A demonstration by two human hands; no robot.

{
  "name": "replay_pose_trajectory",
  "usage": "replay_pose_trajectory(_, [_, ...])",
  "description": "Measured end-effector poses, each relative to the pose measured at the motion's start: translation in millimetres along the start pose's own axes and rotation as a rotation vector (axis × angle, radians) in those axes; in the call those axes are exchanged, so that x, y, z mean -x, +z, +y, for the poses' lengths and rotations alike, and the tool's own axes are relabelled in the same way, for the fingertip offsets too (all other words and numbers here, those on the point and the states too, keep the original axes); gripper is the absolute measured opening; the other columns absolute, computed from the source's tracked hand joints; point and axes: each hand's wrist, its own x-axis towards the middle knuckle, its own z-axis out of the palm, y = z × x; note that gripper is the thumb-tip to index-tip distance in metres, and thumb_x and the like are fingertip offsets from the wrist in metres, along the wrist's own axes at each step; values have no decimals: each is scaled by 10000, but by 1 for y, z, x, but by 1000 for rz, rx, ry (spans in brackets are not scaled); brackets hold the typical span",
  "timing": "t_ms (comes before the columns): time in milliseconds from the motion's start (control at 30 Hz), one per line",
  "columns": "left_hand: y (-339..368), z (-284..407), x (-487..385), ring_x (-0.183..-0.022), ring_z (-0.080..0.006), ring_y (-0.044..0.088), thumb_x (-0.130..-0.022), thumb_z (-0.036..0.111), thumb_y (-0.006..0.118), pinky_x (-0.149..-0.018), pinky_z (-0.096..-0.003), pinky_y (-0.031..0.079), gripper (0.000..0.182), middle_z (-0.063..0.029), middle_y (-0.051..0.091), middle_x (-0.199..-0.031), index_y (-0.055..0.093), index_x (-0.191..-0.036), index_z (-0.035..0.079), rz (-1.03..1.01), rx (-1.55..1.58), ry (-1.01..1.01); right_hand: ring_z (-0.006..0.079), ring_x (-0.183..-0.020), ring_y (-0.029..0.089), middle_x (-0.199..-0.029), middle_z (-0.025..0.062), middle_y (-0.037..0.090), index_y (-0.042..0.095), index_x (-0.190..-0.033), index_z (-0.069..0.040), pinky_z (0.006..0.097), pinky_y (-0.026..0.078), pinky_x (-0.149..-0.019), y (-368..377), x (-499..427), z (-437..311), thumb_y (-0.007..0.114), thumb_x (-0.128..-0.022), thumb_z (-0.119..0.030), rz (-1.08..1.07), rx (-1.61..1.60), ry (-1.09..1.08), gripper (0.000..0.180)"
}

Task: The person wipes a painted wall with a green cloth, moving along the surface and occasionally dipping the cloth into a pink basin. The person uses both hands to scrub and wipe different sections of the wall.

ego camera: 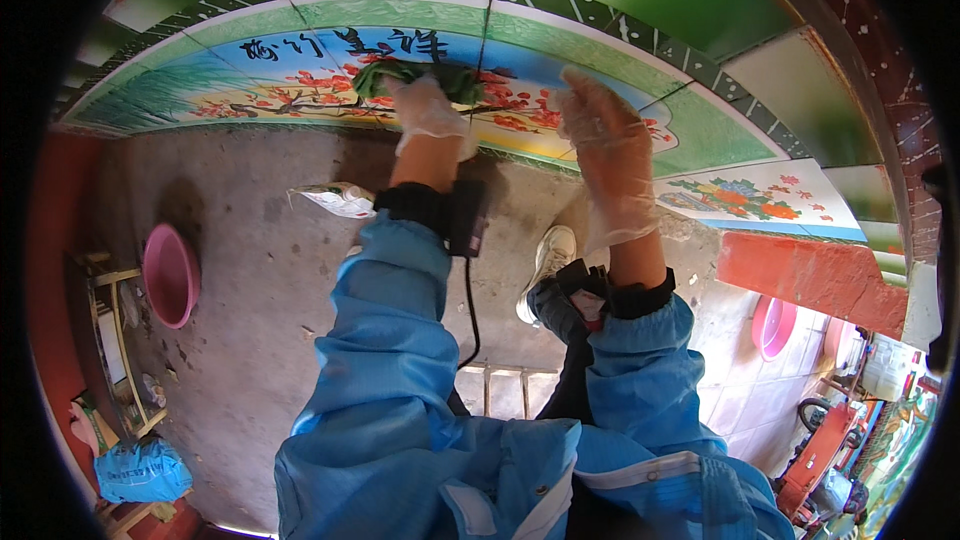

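Observation:
My left hand [426, 109], in a thin clear plastic glove, presses a crumpled dark green cloth [457, 84] against a painted tile mural [330, 94]. The mural shows red blossoms on a dark branch, with black brushed characters above. To the right, my right hand [607, 139] wears the same kind of glove. Its fingers are raised in front of the mural, thumb apart, with nothing seen in them. Whether those fingertips touch the tiles, I cannot tell. Both wrists carry black bands with small devices.
On the concrete floor [247, 300] stands a pink basin [171, 276], with a plastic packet [337, 199] below the mural. A blue bag [142, 471] lies at lower left. A red ledge [810, 281] juts out at right, near another pink basin [774, 326] and a red vehicle [817, 457].

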Motion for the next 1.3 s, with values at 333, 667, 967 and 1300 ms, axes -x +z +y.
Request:
replay_pose_trajectory(333, [35, 49, 99, -1045, -391, 518, -854, 74, 669, -903, -444, 431, 463, -239, 474, -1182, 459, -1249, -45, 91, 265, 191, 197, -939, 661, -1078, 145, 692, 658, -1165, -7, 295, 511, -841, -10, 1, -2, 631, -936, -154, -14, 46, 36, 275])
replay_pose_trajectory(667, [38, 42, 95, -1024, -452, 516, -828, 1, 601, -903, -448, 431, 383, -271, 485, -1140, 476, -1185, -55, 81, 237, 199, 155, -946, 659, -1077, 146, 699, 642, -1195, 14, 273, 513, -836, 2, 4, -14, 616, -943, -128, -36, -60, 71, 291])
replay_pose_trajectory(967, [27, 23, 58, -1044, -417, 571, -830, 36, 587, -865, -444, 464, 477, -308, 529, -1168, 459, -1280, -58, -40, 484, -255, 170, -990, 665, -1104, 143, 696, 642, -1208, 9, 271, 513, -859, 16, 8, -16, 631, -939, -137, -63, -27, 75, 306])
replay_pose_trajectory(1300, [-11, -46, -3, -1007, -350, 626, -725, 163, 781, -926, -381, 476, 439, -150, 668, -1119, 687, -1146, 83, -506, -863, 424, 233, -992, 671, -1107, 176, 689, 663, -1172, -18, 307, 505, -873, 27, 4, -5, 632, -938, -182, -51, 140, -15, 288])
